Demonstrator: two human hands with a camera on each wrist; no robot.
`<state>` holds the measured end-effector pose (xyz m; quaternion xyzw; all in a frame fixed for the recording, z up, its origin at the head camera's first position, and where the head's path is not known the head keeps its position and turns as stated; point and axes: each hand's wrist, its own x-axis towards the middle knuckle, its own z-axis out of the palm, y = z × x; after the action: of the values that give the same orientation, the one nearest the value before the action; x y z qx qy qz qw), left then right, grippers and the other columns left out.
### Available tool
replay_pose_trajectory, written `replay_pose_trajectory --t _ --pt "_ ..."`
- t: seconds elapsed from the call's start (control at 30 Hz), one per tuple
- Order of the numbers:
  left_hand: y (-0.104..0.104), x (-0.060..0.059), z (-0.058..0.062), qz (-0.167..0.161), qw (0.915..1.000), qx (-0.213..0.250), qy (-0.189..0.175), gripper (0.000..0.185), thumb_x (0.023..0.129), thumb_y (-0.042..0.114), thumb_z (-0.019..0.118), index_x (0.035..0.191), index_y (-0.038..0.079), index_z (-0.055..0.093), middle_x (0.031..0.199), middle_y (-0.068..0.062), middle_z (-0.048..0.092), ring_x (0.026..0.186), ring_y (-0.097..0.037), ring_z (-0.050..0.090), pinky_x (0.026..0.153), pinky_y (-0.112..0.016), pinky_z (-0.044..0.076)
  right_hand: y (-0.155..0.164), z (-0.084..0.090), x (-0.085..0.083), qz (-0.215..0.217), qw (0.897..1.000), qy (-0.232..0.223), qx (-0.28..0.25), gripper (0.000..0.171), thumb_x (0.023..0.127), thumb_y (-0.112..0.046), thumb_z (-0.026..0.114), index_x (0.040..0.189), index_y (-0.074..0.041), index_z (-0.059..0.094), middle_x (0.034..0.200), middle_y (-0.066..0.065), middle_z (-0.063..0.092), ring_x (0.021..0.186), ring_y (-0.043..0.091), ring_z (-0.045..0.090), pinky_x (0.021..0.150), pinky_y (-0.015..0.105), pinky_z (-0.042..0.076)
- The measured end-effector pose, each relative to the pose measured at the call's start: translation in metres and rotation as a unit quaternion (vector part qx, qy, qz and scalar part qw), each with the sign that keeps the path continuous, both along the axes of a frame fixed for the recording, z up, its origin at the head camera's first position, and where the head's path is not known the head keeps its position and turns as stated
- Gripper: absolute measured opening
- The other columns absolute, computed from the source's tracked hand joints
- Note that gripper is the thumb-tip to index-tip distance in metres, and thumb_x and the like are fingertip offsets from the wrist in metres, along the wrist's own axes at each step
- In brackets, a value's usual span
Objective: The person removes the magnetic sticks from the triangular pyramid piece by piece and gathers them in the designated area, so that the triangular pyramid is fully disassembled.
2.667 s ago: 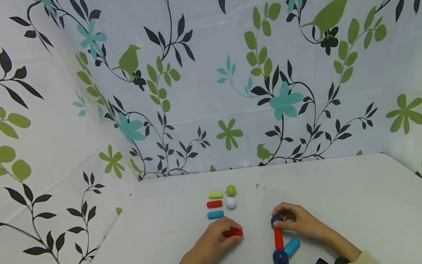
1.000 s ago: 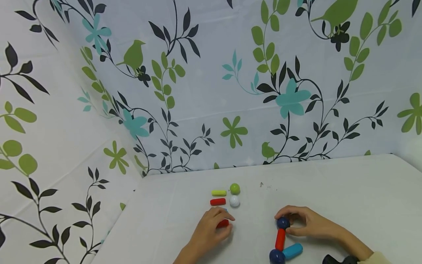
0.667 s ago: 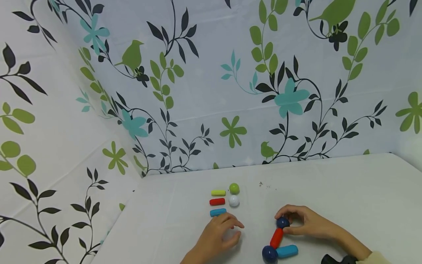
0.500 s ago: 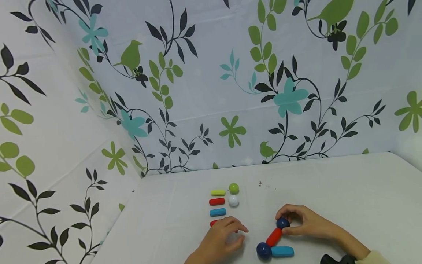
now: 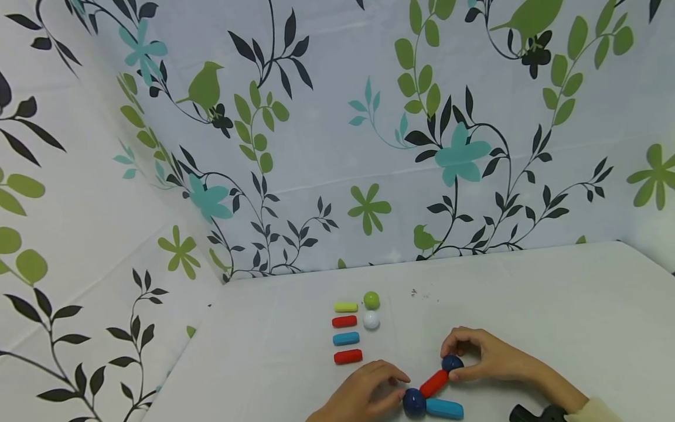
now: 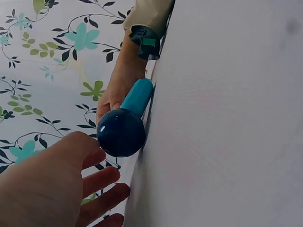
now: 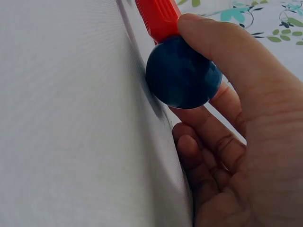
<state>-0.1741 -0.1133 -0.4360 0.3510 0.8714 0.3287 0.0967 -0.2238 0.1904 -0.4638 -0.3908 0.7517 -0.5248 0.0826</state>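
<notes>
My right hand (image 5: 487, 357) pinches a navy blue ball (image 5: 452, 363) between thumb and fingers; the right wrist view shows the thumb at the joint with a red rod (image 7: 161, 19). That red rod (image 5: 435, 384) runs down to a second navy ball (image 5: 414, 403), from which a blue rod (image 5: 445, 408) points right. My left hand (image 5: 369, 390) is beside this second ball, thumb and fingertips right at its left side. In the left wrist view the fingers spread loosely just short of the ball (image 6: 121, 133), nothing between them.
On the white table (image 5: 263, 351), left of centre, lie a yellow-green rod (image 5: 345, 307), a red rod (image 5: 344, 321), a blue rod (image 5: 345, 338) and another red rod (image 5: 348, 357) in a column. Beside them sit a green ball (image 5: 371, 300) and a white ball (image 5: 371, 320).
My left hand has set a red rod down below the blue one in the column and moved right to the lower navy ball. The joined piece's lower end has swung left, the right hand still gripping its top ball.
</notes>
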Motion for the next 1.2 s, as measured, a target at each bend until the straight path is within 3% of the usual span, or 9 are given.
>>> replay_pose_trajectory --t 0.13,0.37,0.63,0.8,1.13,1.2 --pt "0.003 0.001 -0.001 -0.001 0.9975 0.029 -0.064 0.031 0.097 0.036 0.059 0.122 0.019 0.066 0.109 0.015 0.064 0.098 0.004 0.052 0.091 -0.020 0.048 0.000 -0.001 -0.001 -0.004 1.000 0.003 0.005 0.021 0.086 -0.010 0.072 0.106 -0.013 0.066 0.099 -0.002 0.064 0.093 0.014 0.057 0.084 0.023 0.047" --pt "0.009 0.005 -0.003 -0.029 0.9967 0.047 -0.060 0.034 0.093 0.035 0.066 0.123 0.019 0.065 0.112 0.015 0.064 0.100 0.005 0.052 0.091 -0.020 0.047 -0.002 -0.003 0.000 -0.002 1.000 0.009 -0.007 0.023 0.086 -0.008 0.072 0.107 -0.013 0.065 0.100 -0.002 0.063 0.094 0.013 0.057 0.084 0.023 0.047" --pt "0.011 0.008 -0.005 -0.017 0.9922 0.075 -0.098 0.032 0.089 0.030 0.071 0.117 0.017 0.065 0.102 0.015 0.061 0.091 0.006 0.049 0.085 -0.015 0.048 -0.006 -0.002 0.003 0.003 1.000 0.019 -0.016 0.025 0.085 -0.006 0.073 0.107 -0.014 0.065 0.100 -0.002 0.061 0.093 0.013 0.055 0.081 0.024 0.047" --pt "0.013 0.007 -0.006 -0.012 0.9906 0.068 -0.118 0.031 0.088 0.029 0.072 0.115 0.018 0.062 0.098 0.016 0.056 0.087 0.006 0.048 0.082 -0.013 0.048 -0.006 -0.002 0.003 0.008 1.000 0.021 -0.012 0.026 0.085 -0.006 0.073 0.108 -0.015 0.065 0.100 -0.001 0.061 0.093 0.013 0.054 0.081 0.024 0.046" --pt "0.011 0.009 -0.007 -0.058 0.9976 0.019 -0.031 0.030 0.095 0.031 0.064 0.117 0.011 0.061 0.107 0.006 0.055 0.095 0.006 0.049 0.084 -0.011 0.047 -0.006 0.002 0.004 0.005 1.000 0.018 -0.004 0.024 0.084 -0.008 0.074 0.106 -0.015 0.065 0.100 -0.001 0.061 0.093 0.013 0.054 0.080 0.024 0.046" --pt "0.011 0.009 -0.007 -0.060 0.9976 0.017 -0.030 0.029 0.096 0.030 0.063 0.117 0.011 0.062 0.108 0.006 0.053 0.095 0.006 0.049 0.084 -0.011 0.047 -0.006 0.001 0.005 0.002 1.000 0.015 -0.002 0.024 0.085 -0.009 0.074 0.106 -0.015 0.065 0.100 -0.001 0.061 0.093 0.013 0.054 0.080 0.024 0.046"
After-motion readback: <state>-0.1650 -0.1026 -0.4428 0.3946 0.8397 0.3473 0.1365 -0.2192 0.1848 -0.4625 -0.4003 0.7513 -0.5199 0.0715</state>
